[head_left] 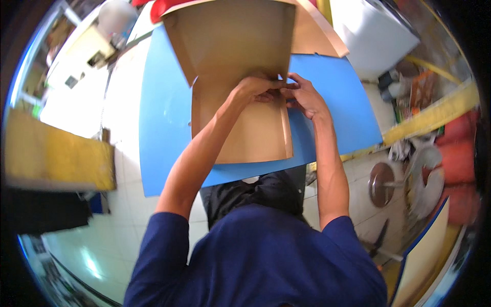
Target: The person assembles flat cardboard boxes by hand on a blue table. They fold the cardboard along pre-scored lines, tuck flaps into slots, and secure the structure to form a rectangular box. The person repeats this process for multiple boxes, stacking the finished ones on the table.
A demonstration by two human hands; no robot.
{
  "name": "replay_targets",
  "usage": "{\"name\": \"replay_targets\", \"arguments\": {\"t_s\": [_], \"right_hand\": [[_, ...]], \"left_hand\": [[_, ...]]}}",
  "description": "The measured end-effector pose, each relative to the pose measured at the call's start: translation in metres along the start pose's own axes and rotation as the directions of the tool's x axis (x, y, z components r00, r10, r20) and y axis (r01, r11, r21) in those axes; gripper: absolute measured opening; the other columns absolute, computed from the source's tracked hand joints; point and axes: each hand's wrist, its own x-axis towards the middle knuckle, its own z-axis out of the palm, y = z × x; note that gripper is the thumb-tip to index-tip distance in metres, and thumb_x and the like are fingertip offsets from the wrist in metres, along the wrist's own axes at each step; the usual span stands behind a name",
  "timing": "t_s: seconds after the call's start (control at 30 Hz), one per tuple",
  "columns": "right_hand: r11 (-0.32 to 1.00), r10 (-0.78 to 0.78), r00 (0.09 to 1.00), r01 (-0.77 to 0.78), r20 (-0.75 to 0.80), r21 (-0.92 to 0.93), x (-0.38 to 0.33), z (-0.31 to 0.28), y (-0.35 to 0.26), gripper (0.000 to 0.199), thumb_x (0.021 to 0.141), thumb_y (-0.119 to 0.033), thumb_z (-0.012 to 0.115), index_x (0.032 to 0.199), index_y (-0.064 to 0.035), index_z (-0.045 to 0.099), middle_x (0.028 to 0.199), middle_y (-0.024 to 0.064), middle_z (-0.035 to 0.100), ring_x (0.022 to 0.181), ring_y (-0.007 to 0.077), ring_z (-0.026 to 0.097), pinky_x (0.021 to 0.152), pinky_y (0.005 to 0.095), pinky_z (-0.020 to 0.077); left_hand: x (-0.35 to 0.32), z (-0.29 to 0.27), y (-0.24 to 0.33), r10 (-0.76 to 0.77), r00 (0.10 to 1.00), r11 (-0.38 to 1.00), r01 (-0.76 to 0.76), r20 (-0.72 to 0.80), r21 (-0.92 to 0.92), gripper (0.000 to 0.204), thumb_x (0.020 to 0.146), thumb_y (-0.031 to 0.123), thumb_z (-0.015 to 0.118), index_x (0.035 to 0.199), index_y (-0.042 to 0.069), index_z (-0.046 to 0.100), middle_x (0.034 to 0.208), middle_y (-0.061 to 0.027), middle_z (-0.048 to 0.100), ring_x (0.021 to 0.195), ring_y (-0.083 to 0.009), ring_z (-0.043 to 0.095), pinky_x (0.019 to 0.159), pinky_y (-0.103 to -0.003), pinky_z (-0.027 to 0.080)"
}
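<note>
Left hand [254, 88] and right hand [308, 98] at right edge of cardboard box [245, 138]

Some fingertips of L hand [254, 88] & R hand [308, 98] are hidden at box [243, 140] R side; grip can't be told. Flat cardboard [318, 33] is part-covered by lid [232, 38]; red item [162, 8] is cut off by pic's top edge, ID unclear.

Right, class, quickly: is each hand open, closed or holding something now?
Left hand: fingers bent, at the right side of the cardboard box; grip cannot be told.
Right hand: fingers curled at that same side; grip cannot be told.
</note>
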Motion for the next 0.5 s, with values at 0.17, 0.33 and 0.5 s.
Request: {"name": "replay_targets", "arguments": {"t_s": [0.17,0.33,0.5], "right_hand": [[0.993,-0.070,0.989,0.081,-0.127,0.082,0.017,0.006,0.016,0.031,0.083,-0.003,0.066,0.113,-0.0064,0.066,0.085,0.0045,0.065,0.067,0.0109,0.055,0.055,0.0254,0.0445],[0.971,-0.071,0.974,0.117,-0.216,0.209,0.025,0.005,0.025,0.019,0.078,-0.001,0.067,0.097,-0.0024,0.068,0.075,0.0031,0.061,0.054,0.0076,0.045,0.047,0.0230,0.0368],[0.958,-0.044,0.981,0.094,-0.187,0.271,0.024,0.002,0.027,0.017,0.077,0.002,0.066,0.093,-0.0006,0.068,0.075,0.0045,0.062,0.056,0.0096,0.050,0.047,0.0241,0.0397]], "left_hand": [[-0.017,-0.011,0.012,-0.124,0.992,0.992,0.124,-0.011,0.003,0.023,0.086,0.024,0.077,0.097,0.006,0.069,0.084,-0.0024,0.066,0.072,-0.0110,0.063,0.063,-0.023,0.052],[-0.028,0.006,0.034,-0.032,0.992,0.991,0.047,-0.118,0.122,0.018,0.084,0.018,0.077,0.089,0.003,0.068,0.078,-0.0020,0.063,0.065,-0.0094,0.057,0.057,-0.023,0.047],[-0.009,-0.013,0.011,-0.016,0.999,0.998,0.018,-0.042,0.058,0.007,0.087,0.006,0.067,0.088,-0.001,0.066,0.074,-0.0040,0.059,0.056,-0.0100,0.049,0.046,-0.025,0.037]]}}
